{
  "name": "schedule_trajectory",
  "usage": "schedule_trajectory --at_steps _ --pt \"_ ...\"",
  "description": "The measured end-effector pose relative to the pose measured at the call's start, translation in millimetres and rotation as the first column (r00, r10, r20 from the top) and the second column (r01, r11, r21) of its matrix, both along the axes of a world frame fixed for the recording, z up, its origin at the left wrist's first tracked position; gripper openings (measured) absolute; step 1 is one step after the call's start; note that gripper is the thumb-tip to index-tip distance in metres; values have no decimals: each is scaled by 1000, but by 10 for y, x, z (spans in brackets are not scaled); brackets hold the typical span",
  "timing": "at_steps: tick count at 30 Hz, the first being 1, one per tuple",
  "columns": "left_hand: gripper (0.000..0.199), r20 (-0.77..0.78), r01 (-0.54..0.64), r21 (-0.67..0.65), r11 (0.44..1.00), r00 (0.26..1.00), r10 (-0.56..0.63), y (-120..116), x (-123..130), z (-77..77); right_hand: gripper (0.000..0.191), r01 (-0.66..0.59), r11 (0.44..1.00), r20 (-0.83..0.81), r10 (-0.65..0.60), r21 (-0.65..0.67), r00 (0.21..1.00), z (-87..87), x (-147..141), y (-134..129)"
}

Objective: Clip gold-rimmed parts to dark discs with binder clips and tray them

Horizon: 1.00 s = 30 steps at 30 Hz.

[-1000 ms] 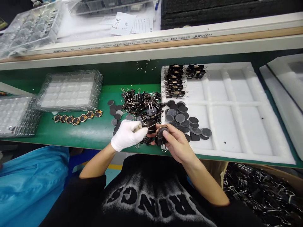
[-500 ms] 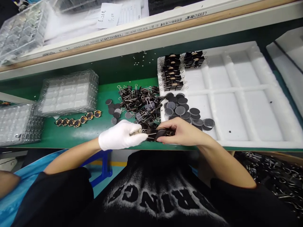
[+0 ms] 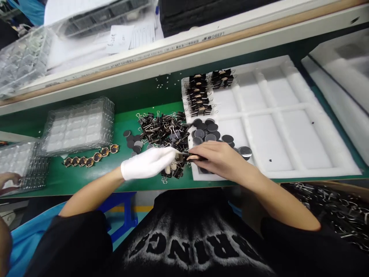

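My left hand (image 3: 151,162), in a white glove, pinches the wire handle of a black binder clip at its fingertips. My bare right hand (image 3: 223,158) has its fingers closed round a dark round piece with a gold-tan edge (image 3: 195,157), which meets the clip between my hands. Most of the clip is hidden by my fingers. Just beyond my hands lies a heap of black binder clips (image 3: 161,129). Black discs (image 3: 210,129) are piled on the white foam tray (image 3: 285,134), by my right hand. More black discs (image 3: 134,141) lie left of the heap.
Clipped pieces (image 3: 198,94) stand in rows in the tray's far left compartments. Gold-rimmed round pieces (image 3: 90,161) form a line at left, before stacked clear plastic trays (image 3: 77,123). Another person's hand (image 3: 10,181) is at far left. A shelf edge (image 3: 173,50) crosses behind.
The held round piece has turned from its flat face to its edge. My view has shifted, and another person's hand now shows on the clear trays at left.
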<state>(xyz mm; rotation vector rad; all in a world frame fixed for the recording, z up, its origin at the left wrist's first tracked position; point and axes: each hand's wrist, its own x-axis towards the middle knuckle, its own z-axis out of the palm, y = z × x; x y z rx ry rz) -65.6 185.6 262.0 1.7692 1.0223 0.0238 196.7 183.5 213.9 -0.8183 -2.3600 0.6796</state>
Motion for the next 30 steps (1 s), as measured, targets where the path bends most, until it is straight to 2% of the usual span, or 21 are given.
schedule_trajectory --at_steps 1,3,4,6,7,9,11,12,13,14,16,17,21,25,27,30 --pt "53 35 -45 -52 998 998 47 56 71 -5 17 47 979 -4 -47 199 999 -17 35 25" --pt "56 64 -103 -105 989 992 111 179 242 -5 22 128 858 -52 -118 497 992 -44 126 90" --pt "54 75 -111 -104 988 990 119 248 336 4 24 173 797 -91 -147 579 985 -53 187 128" --pt "48 113 -101 -87 991 987 110 405 528 32 31 302 713 -188 -236 633 953 -73 353 213" --pt "47 137 -89 -86 992 985 100 495 626 46 37 373 695 -214 -308 614 927 -92 459 264" --pt "45 159 -54 -82 995 985 67 701 829 58 49 502 693 -182 -484 517 856 -168 710 389" --pt "44 113 -26 -6 1000 993 26 950 1054 38 57 644 689 -69 -663 332 745 -308 977 548" --pt "43 46 -8 95 995 999 3 1090 1176 16 56 726 653 -11 -742 217 671 -398 1098 634" --pt "42 -43 14 226 974 999 -4 1237 1301 -12 54 807 582 36 -813 99 581 -496 1201 717" --pt "41 -142 47 365 930 990 6 1389 1427 -45 52 872 489 74 -870 8 487 -594 1279 791" --pt "40 -296 110 574 812 952 81 1688 1661 -123 52 925 376 101 -920 -47 379 -768 1355 892" --pt "40 -337 130 625 770 934 116 1824 1761 -164 53 933 357 99 -928 -38 359 -836 1357 916" --pt "37 -429 203 687 698 888 163 2194 1984 -333 47 918 397 96 -914 13 394 -959 1274 908" --pt "33 -506 270 690 672 843 181 2284 1989 -467 42 882 470 99 -880 35 465 -936 1256 919" --pt "33 -534 279 684 675 821 202 2286 1983 -501 38 825 564 105 -823 40 558 -898 1259 932" --pt "31 -558 285 681 674 798 226 2293 2011 -502 32 622 783 147 -618 22 772 -821 1232 906"
